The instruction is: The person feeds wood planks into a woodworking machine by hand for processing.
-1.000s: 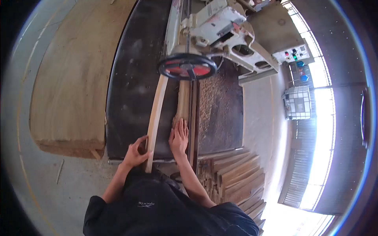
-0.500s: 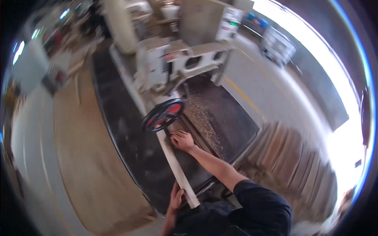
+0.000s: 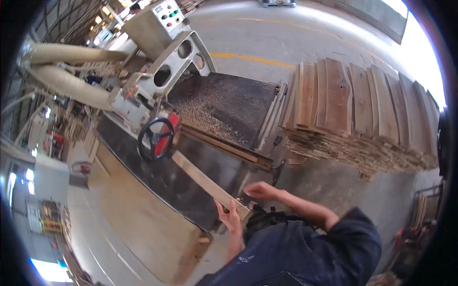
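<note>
A long pale board (image 3: 202, 180) lies slantwise on the dark machine table (image 3: 217, 157), its far end close to the handwheel (image 3: 156, 138). My left hand (image 3: 230, 218) grips the near end of this board, thumb and fingers against it. To the right of that end, my right hand (image 3: 261, 190) is raised with its fingers curled and apart from the board. Whether anything is inside those curled fingers is hidden. A brown guide rail (image 3: 224, 147) runs beyond the board.
Wood shavings (image 3: 202, 117) cover the machine bed behind the rail. A control box (image 3: 167, 16) and thick hoses (image 3: 71, 86) stand at upper left. Stacked rough planks (image 3: 338, 100) are on the right. A large brown panel (image 3: 138, 214) is left of the table.
My right hand has drawn back from beside the handwheel toward my body. My left hand remains at the board's near end. The view has turned, bringing more of the plank stack into sight.
</note>
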Motion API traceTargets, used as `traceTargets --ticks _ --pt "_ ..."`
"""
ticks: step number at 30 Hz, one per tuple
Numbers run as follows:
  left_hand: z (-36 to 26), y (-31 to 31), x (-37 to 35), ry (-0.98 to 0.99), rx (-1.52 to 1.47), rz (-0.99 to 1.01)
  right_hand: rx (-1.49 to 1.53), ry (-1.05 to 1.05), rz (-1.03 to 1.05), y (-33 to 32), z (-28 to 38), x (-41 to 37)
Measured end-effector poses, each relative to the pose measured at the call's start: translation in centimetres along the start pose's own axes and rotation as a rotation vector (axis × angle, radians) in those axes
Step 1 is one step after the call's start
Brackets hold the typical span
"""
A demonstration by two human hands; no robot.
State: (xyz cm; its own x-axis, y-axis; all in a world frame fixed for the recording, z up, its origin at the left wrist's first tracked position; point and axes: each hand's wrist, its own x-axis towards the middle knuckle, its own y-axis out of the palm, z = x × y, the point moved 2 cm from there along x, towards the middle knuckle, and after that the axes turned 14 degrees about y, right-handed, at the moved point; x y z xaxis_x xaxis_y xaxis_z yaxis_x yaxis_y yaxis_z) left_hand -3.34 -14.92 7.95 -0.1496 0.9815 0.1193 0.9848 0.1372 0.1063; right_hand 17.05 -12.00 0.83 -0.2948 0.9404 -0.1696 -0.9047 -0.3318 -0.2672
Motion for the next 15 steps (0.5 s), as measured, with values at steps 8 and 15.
traceTargets --ticks 8,15 --pt "-0.7 15.5 0.5 -0.028 -0.318 0.139 0.359 0.581 -0.908 -5.1 -16.0 -42.0" --pt "5.5 28.4 13.3 0.327 0.249 0.051 0.778 0.777 -1.819 -7.1 -18.1 -59.5"
